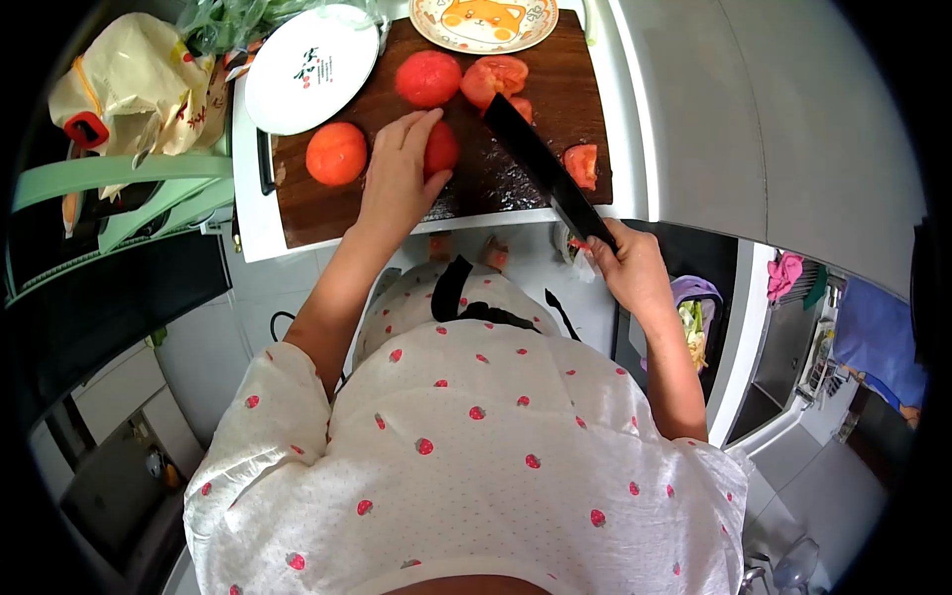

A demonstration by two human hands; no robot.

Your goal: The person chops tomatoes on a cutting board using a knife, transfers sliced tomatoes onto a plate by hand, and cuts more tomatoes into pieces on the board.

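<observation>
My left hand (pixel 399 171) lies over a peeled tomato (pixel 442 147) on the dark wooden cutting board (pixel 327 213), its fingers curved round the near side. In my right hand (pixel 633 266) is the handle of a kitchen knife (pixel 540 159), whose dark blade slants up and left across the board. The blade's tip reaches the cut tomato pieces (pixel 494 77). A whole tomato (pixel 336 154) sits to the left of my left hand, and another whole tomato (pixel 428 78) lies above it. One tomato chunk (pixel 581 166) rests alone near the board's right side.
A white oval plate (pixel 288 94) overlaps the board's left corner. At the back stands a plate with a cartoon animal (pixel 484 22). A bag (pixel 139 89) sits on a green rack (pixel 119 174) at left. Below the counter at right is a bin with scraps (pixel 696 307).
</observation>
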